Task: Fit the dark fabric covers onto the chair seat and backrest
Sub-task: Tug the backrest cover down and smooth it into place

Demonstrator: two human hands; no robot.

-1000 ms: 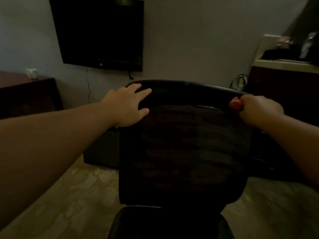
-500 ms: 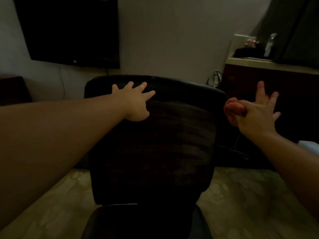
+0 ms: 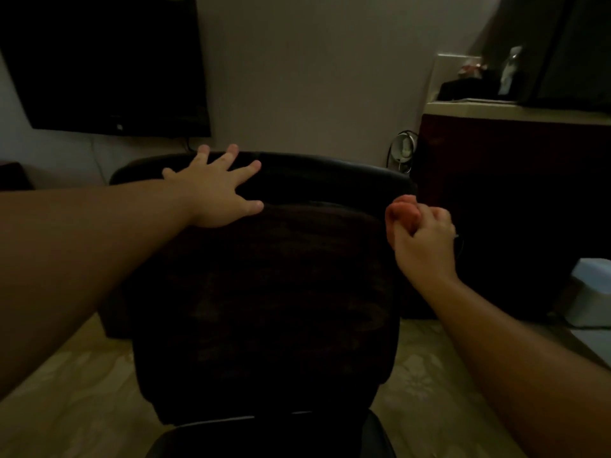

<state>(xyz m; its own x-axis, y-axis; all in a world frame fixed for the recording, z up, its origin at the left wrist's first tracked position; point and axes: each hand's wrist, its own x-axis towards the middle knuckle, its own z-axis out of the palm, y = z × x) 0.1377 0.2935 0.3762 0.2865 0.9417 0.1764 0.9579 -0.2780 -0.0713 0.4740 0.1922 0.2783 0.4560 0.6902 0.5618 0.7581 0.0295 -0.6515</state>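
Observation:
The chair's backrest stands in the middle, facing me, with a dark fabric cover over its front. Its glossy black top band shows above the cover. My left hand lies flat on the top left of the backrest, fingers spread, holding nothing. My right hand is at the cover's upper right edge with its fingers curled tight on the fabric there. The front of the dark seat shows at the bottom edge; in the dim light I cannot tell whether it is covered.
A black wall-mounted TV hangs at the upper left. A dark cabinet with a pale top and several items stands at the right. A white box sits low at the far right. Pale patterned floor lies on both sides of the chair.
My right hand went from gripping the top right corner, to open fingers, to curled again at the cover's right edge. My left hand spread flat and slid slightly up the backrest's top.

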